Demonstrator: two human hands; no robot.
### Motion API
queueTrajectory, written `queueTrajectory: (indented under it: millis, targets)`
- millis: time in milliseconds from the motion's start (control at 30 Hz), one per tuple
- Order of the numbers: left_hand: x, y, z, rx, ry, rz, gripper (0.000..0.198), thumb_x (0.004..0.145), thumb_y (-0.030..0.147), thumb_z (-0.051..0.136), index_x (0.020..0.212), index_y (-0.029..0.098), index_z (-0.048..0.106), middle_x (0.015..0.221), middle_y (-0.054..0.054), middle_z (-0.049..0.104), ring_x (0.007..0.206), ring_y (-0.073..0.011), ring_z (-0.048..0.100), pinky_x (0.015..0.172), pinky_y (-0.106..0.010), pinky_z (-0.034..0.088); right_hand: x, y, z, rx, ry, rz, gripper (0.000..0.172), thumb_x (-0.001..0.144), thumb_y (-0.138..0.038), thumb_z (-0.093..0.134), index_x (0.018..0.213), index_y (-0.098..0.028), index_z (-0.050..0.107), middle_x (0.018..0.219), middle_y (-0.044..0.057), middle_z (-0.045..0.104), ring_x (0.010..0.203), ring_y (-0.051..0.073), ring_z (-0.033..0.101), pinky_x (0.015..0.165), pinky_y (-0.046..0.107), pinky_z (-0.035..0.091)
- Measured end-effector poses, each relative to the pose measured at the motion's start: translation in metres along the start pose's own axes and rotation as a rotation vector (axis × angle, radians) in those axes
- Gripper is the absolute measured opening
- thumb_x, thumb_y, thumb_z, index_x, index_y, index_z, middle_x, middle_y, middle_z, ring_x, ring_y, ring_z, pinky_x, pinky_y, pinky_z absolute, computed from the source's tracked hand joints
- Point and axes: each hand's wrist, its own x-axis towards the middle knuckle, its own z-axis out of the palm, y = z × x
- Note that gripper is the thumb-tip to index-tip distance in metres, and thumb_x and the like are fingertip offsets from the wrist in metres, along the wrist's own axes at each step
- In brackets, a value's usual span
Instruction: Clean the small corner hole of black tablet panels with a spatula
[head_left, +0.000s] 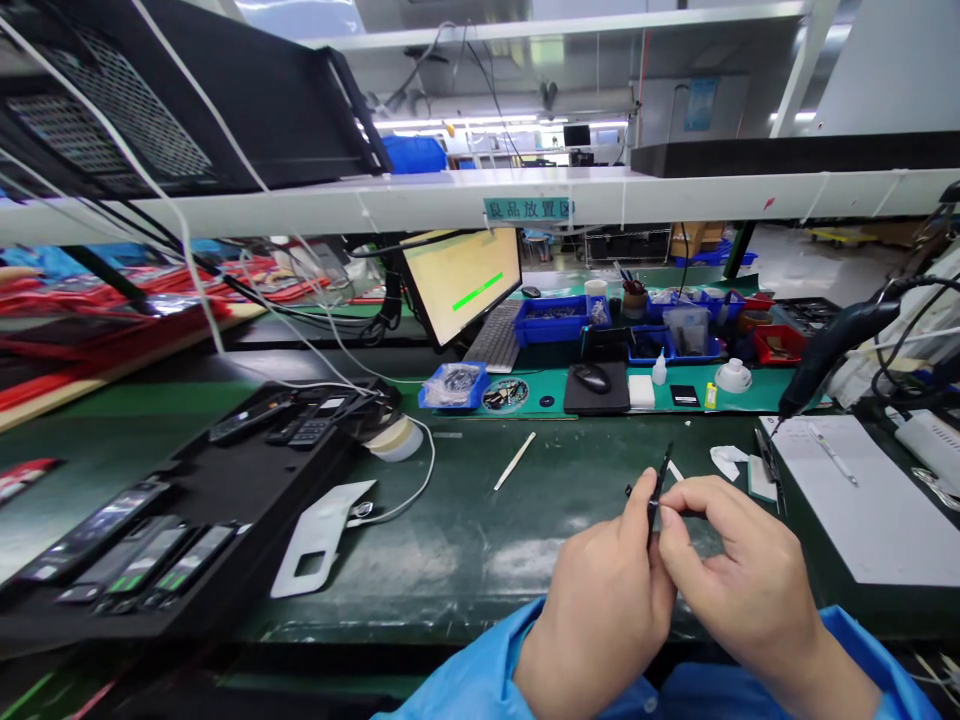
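Observation:
My left hand point(607, 595) is closed around a thin black part point(663, 470), which stands nearly upright and edge-on to me. It may be a handset, but its kind does not show. My right hand point(742, 560) pinches thumb and forefinger together right against that part's near edge. Whatever lies between those right fingertips is too small or too hidden to make out. Just beyond the hands lie a crumpled white tissue point(727, 461) and a small pale green-white block point(762, 478). A thin whitish stick point(515, 461) rests on the dark green bench point(465, 540) to the left.
Left, a black foam tray point(247, 510) holds several handsets beside a white cabled plate point(322, 540). A power screwdriver point(832, 350) hangs at the right above paper point(862, 520) with a pen point(832, 455). Blue bins point(551, 320), a mouse point(592, 377) and a monitor point(465, 285) stand behind.

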Motion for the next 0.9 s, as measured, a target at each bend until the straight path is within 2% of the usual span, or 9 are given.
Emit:
queueTrajectory:
  millis: [200,467,700,800,900]
  targets:
    - [-0.002,-0.001,0.002,-0.032,0.005,-0.006,0.055,0.096,0.018,0.046,0.149,0.006,0.045,0.097,-0.013,0.082,0.076,-0.0283,0.081,0.063,-0.037,0.063,0.001,0.0,0.003,-0.068,0.011,0.011,0.014,0.093,-0.012,0.055,0.085,-0.022,0.059,0.077,-0.004,0.062,0.071,0.011,0.059,0.068,0.026,0.045]
    - [-0.005,-0.002,0.001,-0.035,0.035,0.015,0.054,0.096,0.018,0.046,0.148,0.005,0.046,0.093,-0.011,0.082,0.073,-0.0289,0.08,0.06,-0.038,0.063,-0.002,0.002,0.005,-0.028,0.041,0.023,0.014,0.091,-0.01,0.056,0.086,-0.023,0.06,0.08,-0.004,0.065,0.073,0.011,0.062,0.069,0.024,0.048]
    - [-0.005,-0.009,0.002,-0.061,0.076,0.006,0.052,0.098,0.018,0.043,0.149,0.006,0.047,0.097,-0.013,0.082,0.075,-0.0267,0.08,0.064,-0.036,0.063,-0.002,0.003,0.003,0.033,0.014,0.068,0.013,0.093,-0.013,0.058,0.09,-0.025,0.063,0.085,-0.005,0.069,0.077,0.01,0.066,0.073,0.021,0.051]
    - [-0.008,-0.021,-0.001,-0.119,0.081,-0.098,0.052,0.099,0.022,0.042,0.149,0.01,0.05,0.096,-0.011,0.083,0.072,-0.0266,0.079,0.064,-0.037,0.063,-0.004,0.016,-0.006,0.021,0.03,0.089,0.01,0.096,-0.017,0.06,0.094,-0.026,0.065,0.09,-0.004,0.072,0.081,0.011,0.069,0.077,0.022,0.052]
    - [-0.019,-0.043,-0.007,-0.309,0.107,-0.325,0.05,0.101,0.032,0.045,0.148,0.017,0.054,0.11,-0.009,0.082,0.089,-0.0253,0.08,0.077,-0.035,0.063,-0.007,0.056,-0.014,-0.073,0.053,0.184,0.007,0.098,-0.027,0.062,0.094,-0.025,0.068,0.093,-0.002,0.075,0.087,0.015,0.071,0.082,0.027,0.053]
